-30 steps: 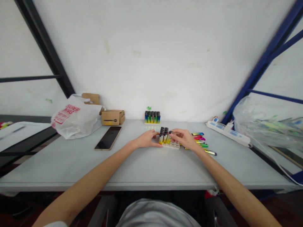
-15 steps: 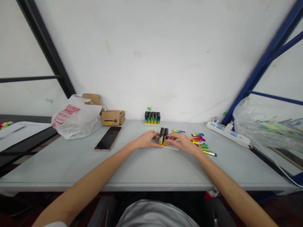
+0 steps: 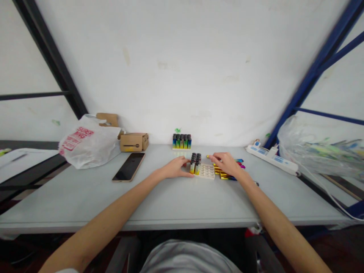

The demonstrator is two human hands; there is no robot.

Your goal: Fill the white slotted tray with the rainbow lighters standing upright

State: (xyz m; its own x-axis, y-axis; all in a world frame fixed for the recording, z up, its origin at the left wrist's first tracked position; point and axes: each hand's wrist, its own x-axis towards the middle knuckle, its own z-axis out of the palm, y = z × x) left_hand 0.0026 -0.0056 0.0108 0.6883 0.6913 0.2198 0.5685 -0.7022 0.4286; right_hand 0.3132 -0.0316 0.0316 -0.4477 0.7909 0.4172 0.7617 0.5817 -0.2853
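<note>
The pale tray (image 3: 207, 172) is sitting on the tabletop (image 3: 170, 204) between the two hands; upright lighters (image 3: 195, 163) are filling its left part and round sockets are showing at right. I am reading the left hand (image 3: 178, 167) as bracing: thumb in front, fingers behind, closing on the tray's left end, likely so the base is not sliding. The right hand (image 3: 226, 163) is reaching over the loose lighters (image 3: 224, 176), which are lying flat just beside the tray, probably for short reach. A yellow end (image 3: 208, 156) is poking out at its fingertips; I cannot tell whether they are pinching it or only touching. Palm and wrist are covering part of the pile, so I am not managing a count. The standing lighters are hiding the sockets under them. Further out, a filled rack (image 3: 182, 141) is standing near the wall, its back rows merging. A phone (image 3: 129, 167) is lying at left, dark-screened; a carton (image 3: 133, 142) is standing behind it, partly masked by a plastic bag's neighbouring folds (image 3: 89, 142).
</note>
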